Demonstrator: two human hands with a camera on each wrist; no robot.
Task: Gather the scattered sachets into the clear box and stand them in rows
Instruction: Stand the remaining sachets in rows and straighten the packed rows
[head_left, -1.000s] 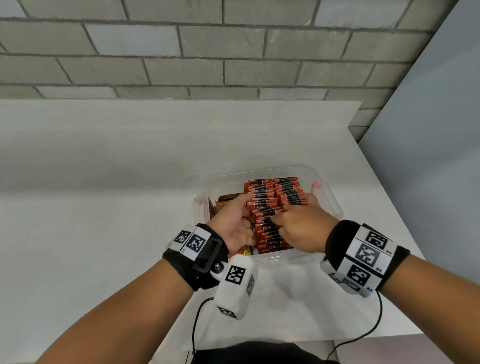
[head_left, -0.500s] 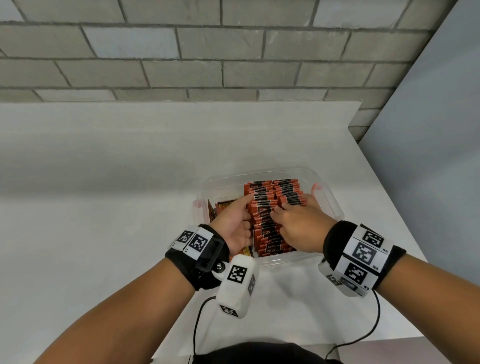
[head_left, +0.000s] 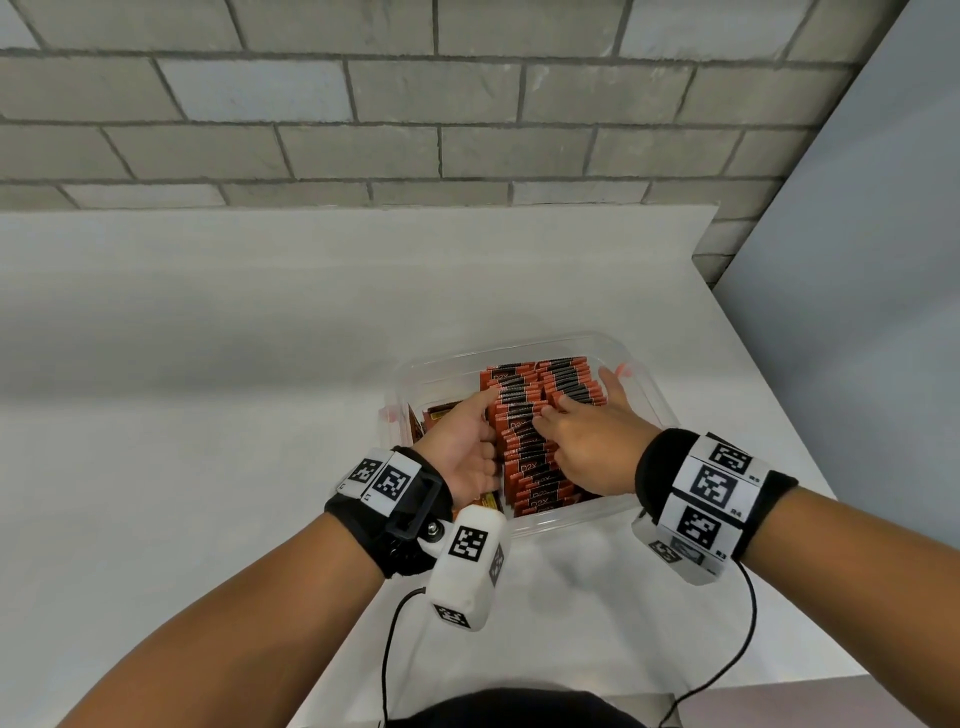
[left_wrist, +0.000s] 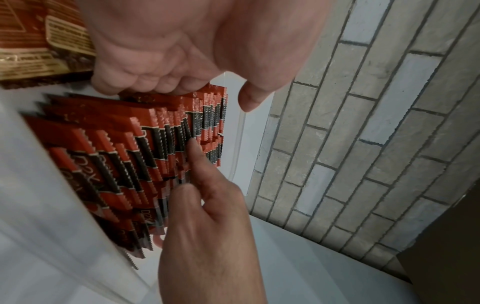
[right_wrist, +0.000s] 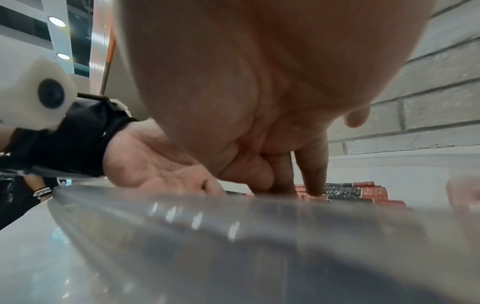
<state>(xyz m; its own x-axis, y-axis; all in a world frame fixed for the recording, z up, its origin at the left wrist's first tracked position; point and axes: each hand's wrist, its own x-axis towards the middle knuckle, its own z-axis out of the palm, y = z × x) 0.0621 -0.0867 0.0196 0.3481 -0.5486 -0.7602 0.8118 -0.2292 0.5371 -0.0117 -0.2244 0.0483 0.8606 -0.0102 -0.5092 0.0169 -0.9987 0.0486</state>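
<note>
The clear box (head_left: 567, 520) sits on the white table, near its right edge. Red-and-black sachets (head_left: 524, 460) stand on edge in two tight rows inside it. My left hand (head_left: 470, 441) is at the left side of the near row, its curled fingers (left_wrist: 155, 80) pressing against the sachet edges (left_wrist: 116, 154) and its thumb out over the row's far end. My right hand (head_left: 579, 418) lies spread over the tops of both rows, index finger (left_wrist: 194, 150) touching the sachet tops (right_wrist: 345, 191). Neither hand holds a sachet.
A brown and gold packet (head_left: 440, 415) lies flat in the box's left part, under my left hand. Behind the white table (head_left: 208, 467) is a brick wall (head_left: 415, 130), and a grey panel (head_left: 857, 312) stands on the right. Cables hang from both wrists.
My right hand has uncurled and spread its fingers farther over the right row, toward the box's far right corner. My left hand has stayed beside the near row.
</note>
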